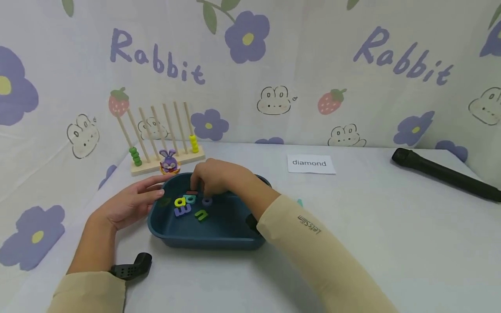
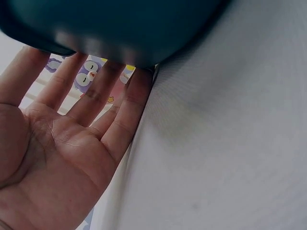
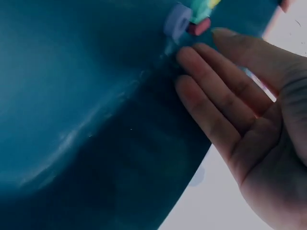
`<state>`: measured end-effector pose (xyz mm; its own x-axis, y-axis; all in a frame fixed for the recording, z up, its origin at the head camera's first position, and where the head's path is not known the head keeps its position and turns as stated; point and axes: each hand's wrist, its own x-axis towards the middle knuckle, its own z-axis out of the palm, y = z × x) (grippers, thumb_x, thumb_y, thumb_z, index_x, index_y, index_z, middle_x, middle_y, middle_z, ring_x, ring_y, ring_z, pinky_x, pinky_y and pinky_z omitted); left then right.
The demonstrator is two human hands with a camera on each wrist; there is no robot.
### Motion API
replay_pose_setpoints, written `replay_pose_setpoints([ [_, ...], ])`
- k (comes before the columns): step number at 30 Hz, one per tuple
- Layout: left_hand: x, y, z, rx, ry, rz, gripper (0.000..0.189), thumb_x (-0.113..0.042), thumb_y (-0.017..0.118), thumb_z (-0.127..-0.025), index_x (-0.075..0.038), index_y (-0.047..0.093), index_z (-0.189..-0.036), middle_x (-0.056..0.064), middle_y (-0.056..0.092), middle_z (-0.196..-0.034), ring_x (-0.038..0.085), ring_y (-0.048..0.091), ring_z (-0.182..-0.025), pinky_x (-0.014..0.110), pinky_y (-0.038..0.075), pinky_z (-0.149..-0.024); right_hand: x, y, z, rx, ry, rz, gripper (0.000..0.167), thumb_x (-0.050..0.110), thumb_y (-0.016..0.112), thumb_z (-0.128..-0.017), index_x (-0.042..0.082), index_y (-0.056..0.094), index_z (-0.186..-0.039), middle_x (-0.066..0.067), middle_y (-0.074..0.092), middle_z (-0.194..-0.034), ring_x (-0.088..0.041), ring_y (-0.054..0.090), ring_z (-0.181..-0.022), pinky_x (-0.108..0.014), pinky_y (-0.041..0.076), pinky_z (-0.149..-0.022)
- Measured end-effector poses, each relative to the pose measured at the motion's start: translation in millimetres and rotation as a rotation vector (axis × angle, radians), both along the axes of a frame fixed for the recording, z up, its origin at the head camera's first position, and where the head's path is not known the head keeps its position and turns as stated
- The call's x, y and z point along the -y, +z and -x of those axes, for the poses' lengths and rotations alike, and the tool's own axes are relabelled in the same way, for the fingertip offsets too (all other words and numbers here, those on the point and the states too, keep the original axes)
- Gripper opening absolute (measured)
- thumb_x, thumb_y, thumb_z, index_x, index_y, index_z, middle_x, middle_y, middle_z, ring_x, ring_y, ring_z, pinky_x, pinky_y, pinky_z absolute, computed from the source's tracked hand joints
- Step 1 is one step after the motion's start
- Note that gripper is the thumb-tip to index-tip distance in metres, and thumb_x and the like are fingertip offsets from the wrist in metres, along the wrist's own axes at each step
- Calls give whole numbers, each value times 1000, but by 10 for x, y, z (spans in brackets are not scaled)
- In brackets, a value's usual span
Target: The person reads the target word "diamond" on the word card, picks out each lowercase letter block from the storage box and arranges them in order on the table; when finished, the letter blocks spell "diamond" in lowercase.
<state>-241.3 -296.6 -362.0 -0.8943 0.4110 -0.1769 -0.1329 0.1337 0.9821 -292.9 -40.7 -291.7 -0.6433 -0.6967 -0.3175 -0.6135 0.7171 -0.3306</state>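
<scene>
A dark teal tray (image 1: 211,243) stands on the table with several coloured letter pieces inside. My left hand (image 1: 129,202) lies along the tray's left side, its fingers stretched out and touching the outer wall, as the left wrist view also shows. Over the back of the tray, my right hand (image 1: 213,177) reaches down inside with nothing visible in its fingers. Close to those fingertips are a purple ring-shaped letter (image 3: 177,21) and a red piece (image 3: 199,26). Nearby lie a yellow letter (image 1: 180,202), a teal letter (image 1: 190,199), a purple m-shaped letter (image 1: 182,211) and a green n-shaped letter (image 1: 201,215).
Behind the tray stand a wooden bead rack (image 1: 168,163) and a purple rabbit figure (image 1: 169,161). A card (image 1: 311,164) reading "diamond" lies right of them. A long black rod-shaped object (image 1: 446,174) is at far right. A small teal piece (image 1: 300,202) shows behind the right sleeve.
</scene>
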Motion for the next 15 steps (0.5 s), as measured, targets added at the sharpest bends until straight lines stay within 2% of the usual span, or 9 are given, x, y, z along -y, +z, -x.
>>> replay_pose_setpoints([
  [6,13,-4,3,-15,-10,-8,55,-21,55,-108,-19,38,-159,-6,53,-147,12,61,-127,26,54,-101,97,-56,-31,-134,53,-73,37,7,68,-98,20,71,-133,1,70,-122,-16,60,-102,-30,54,-88],
  [11,20,-8,-2,-10,-8,-10,55,-21,55,-107,-19,38,-159,-7,54,-146,10,60,-128,24,53,-102,135,-125,-62,-177,98,-97,35,8,64,-101,21,71,-133,1,70,-125,-15,61,-107,-32,54,-98],
  [15,17,-9,-8,3,-4,-23,53,-20,55,-107,-18,39,-158,-8,57,-146,11,60,-128,24,53,-102,153,-189,-92,-175,90,-127,39,10,65,-101,19,67,-139,0,69,-133,-15,63,-115,-33,53,-104],
])
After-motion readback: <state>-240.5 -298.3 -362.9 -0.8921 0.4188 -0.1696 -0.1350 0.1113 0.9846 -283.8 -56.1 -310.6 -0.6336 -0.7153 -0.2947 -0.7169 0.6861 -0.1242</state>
